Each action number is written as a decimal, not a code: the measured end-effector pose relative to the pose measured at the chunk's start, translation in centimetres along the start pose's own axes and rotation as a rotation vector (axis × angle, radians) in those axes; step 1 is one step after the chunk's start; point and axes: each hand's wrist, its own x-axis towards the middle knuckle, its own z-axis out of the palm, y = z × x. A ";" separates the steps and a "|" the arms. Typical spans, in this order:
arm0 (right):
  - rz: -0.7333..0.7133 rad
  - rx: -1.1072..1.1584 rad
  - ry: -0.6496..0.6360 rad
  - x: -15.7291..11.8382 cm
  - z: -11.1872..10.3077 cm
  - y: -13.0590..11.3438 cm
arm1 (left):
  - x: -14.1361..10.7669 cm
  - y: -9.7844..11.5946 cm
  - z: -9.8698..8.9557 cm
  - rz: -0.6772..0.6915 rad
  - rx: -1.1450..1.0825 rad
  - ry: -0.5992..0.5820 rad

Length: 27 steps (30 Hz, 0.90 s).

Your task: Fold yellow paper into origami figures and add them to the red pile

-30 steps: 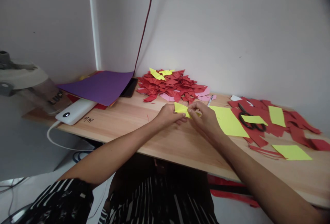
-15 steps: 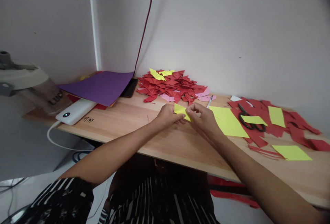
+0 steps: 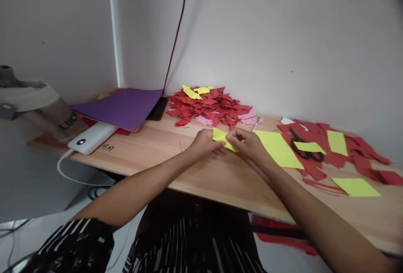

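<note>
The small yellow piece [image 3: 218,133] was matt, creased paper; the folded red pieces [image 3: 209,106] and the purple sheet [image 3: 122,107] were likewise of matt paper. The tabletop [image 3: 154,149] presented a smooth wood-grain finish, and the white power bank [image 3: 93,138] had a smooth, plastic-looking housing. The bottle body [image 3: 61,122] was translucent and appeared to be plastic; the striped garment [image 3: 80,245] was cloth.

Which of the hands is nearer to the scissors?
The right hand: it is to the left of the scissors, with a yellow sheet between. The left hand is farther left.
</note>
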 end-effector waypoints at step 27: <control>-0.066 -0.212 -0.205 1.0 -1.5 0.9 | 0.8 -0.6 -0.7 0.080 0.120 0.105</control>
